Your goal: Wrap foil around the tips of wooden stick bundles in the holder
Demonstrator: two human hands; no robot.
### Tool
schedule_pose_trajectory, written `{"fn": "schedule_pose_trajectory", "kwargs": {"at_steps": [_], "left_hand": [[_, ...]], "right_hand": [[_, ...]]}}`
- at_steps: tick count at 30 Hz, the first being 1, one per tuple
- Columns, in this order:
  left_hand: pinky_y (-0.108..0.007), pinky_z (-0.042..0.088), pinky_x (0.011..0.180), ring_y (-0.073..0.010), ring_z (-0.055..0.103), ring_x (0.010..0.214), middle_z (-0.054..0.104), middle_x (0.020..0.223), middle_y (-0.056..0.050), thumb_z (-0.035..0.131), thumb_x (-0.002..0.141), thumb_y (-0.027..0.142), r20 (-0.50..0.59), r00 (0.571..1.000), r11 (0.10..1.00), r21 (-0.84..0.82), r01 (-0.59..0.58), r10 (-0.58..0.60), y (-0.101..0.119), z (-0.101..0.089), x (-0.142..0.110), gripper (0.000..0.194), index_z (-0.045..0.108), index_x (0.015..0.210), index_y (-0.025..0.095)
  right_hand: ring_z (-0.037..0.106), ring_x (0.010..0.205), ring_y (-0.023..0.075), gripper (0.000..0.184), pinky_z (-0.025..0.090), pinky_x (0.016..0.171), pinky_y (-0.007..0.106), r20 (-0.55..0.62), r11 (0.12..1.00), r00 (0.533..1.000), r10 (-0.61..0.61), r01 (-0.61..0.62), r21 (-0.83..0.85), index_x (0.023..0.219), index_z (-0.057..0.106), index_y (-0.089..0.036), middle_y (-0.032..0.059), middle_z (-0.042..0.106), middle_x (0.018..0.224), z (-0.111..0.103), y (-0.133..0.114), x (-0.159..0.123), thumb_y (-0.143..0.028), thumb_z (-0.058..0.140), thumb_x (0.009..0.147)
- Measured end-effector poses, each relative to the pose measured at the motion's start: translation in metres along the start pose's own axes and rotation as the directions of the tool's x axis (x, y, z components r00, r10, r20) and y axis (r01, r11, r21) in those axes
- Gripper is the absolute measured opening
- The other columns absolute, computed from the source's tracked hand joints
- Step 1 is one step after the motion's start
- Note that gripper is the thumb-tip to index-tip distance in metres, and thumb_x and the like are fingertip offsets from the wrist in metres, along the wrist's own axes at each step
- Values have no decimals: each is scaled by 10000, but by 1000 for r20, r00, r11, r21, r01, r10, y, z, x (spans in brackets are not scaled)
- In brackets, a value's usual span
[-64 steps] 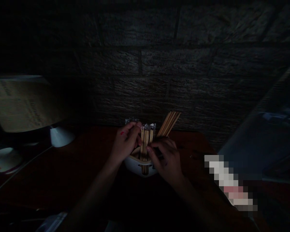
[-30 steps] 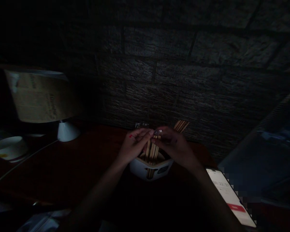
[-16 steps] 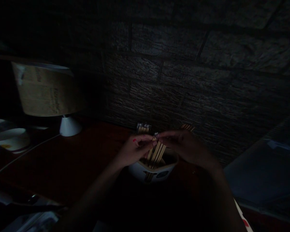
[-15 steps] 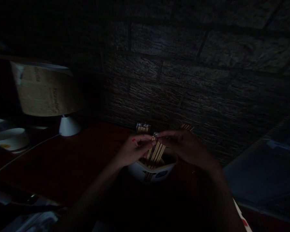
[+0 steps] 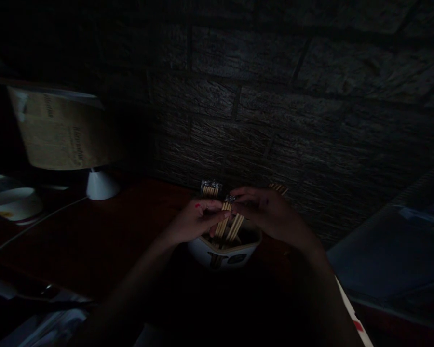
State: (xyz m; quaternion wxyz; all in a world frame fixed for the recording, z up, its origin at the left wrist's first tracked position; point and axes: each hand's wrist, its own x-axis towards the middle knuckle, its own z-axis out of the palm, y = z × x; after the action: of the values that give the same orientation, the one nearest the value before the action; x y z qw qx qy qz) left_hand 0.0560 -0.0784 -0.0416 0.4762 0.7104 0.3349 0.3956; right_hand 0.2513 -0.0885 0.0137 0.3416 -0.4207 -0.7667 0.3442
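Thin light-wood chopsticks (image 5: 223,222) with silvery patterned ends stand upright, slightly tilted, with their lower parts in a pale container (image 5: 199,253). My left hand (image 5: 193,222) is closed around a small bunch of them, thumb in front. From the other side, my right hand (image 5: 277,212) pinches near their silvery tops; its fingertips partly cover them. Below the right fingers, a few more sticks (image 5: 236,226) lean to the right. Another silver-topped group of sticks (image 5: 211,191) rises behind my left hand, and darker stick ends (image 5: 279,188) show behind my right.
A rough brick wall (image 5: 210,96) stands close behind the container. On the dark reddish table (image 5: 144,207) at left are a lamp (image 5: 101,185) with a printed shade, its white cord (image 5: 39,219), and a white bowl (image 5: 16,205). Light is very dim.
The bunch between my hands has grown, and fewer sticks lean separately to its right. Both hands remain at the chopstick tops. The view has shifted slightly.
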Motion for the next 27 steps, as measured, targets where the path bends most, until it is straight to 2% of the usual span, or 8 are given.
{"fn": "schedule_pose_trajectory", "kwargs": {"at_steps": [3, 10, 15, 17, 21, 23, 27], "left_hand": [[-185, 373, 438, -71, 485, 435, 537, 539, 48, 632, 863, 352, -23, 1000, 1000, -5, 8, -8, -1, 1, 0, 221, 674, 830, 138], [-190, 374, 450, -72, 495, 446, 558, 560, 42, 613, 886, 331, -31, 999, 1000, 4, -28, 28, -1, 0, -2, 199, 693, 860, 150], [-194, 406, 483, -80, 513, 469, 538, 532, 47, 622, 879, 327, -11, 1000, 999, 20, -29, 29, -1, 1, -2, 236, 625, 727, 147], [-194, 409, 483, -82, 511, 465, 534, 525, 50, 614, 879, 320, -19, 999, 999, 25, -37, 37, 0, 1, -2, 229, 622, 730, 146], [-186, 404, 470, -77, 502, 454, 550, 545, 48, 600, 878, 304, -24, 999, 999, 25, -48, 48, 3, 2, -2, 188, 645, 800, 139], [-186, 414, 470, -78, 508, 460, 565, 569, 38, 600, 876, 311, -24, 998, 999, 18, -49, 50, 2, 2, -2, 193, 648, 807, 137], [-192, 428, 477, -84, 527, 470, 587, 596, 23, 608, 874, 323, -26, 998, 999, 19, -51, 51, 0, 1, -2, 200, 665, 817, 140]], "right_hand": [[718, 833, 200, 301, 541, 751, 330, -48, 999, 999, -13, 15, 50, 1115, 663, -191, 51, 775, 912, 3, 0, 1, -238, 681, 817], [707, 787, 175, 180, 530, 700, 306, -186, 998, 982, -22, 34, 61, 1009, 686, -215, 19, 758, 858, 10, -8, 5, -197, 656, 833], [706, 854, 188, 181, 531, 767, 320, -305, 993, 949, -86, 106, 51, 1008, 681, -196, 42, 753, 911, 10, -6, 6, -232, 680, 831], [710, 866, 196, 255, 536, 771, 322, -289, 994, 956, -56, 79, 69, 1058, 664, -193, 53, 757, 936, 10, -5, 5, -258, 706, 815], [721, 860, 205, 462, 550, 739, 318, -141, 995, 990, -3, 17, 97, 1219, 581, -200, 54, 764, 942, 12, -3, 2, -269, 735, 788], [725, 838, 202, 452, 551, 737, 316, -100, 996, 995, -12, 21, 90, 1222, 576, -199, 47, 765, 904, 12, -3, 2, -267, 723, 800], [726, 790, 183, 381, 554, 720, 301, -89, 990, 996, 6, 6, 143, 1163, 598, -200, 28, 770, 868, 13, -4, 5, -250, 715, 803]]}}
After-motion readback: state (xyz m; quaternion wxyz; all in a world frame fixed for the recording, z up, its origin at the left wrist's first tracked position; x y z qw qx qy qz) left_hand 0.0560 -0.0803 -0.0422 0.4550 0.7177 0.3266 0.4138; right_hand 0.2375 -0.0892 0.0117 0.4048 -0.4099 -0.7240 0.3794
